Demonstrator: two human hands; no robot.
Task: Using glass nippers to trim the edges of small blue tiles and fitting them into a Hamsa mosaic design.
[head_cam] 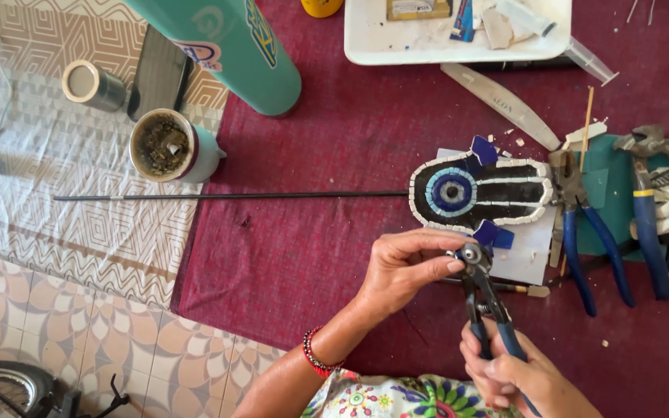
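- Head view, lower right of frame: right hand (505, 375) squeezes the blue handles of wheeled tile nippers (480, 298), fingers closed tight for cutting force.
- Left hand (408, 267), centre-right, pinches a small blue tile piece at the nipper head, steadying it; the piece is mostly hidden.
- Just above: black-and-blue eye mosaic with white rim (480, 193) on a white sheet, kept close for fitting.
- Right edge: spare blue-handled pliers (590, 232) on the maroon cloth (334, 155).
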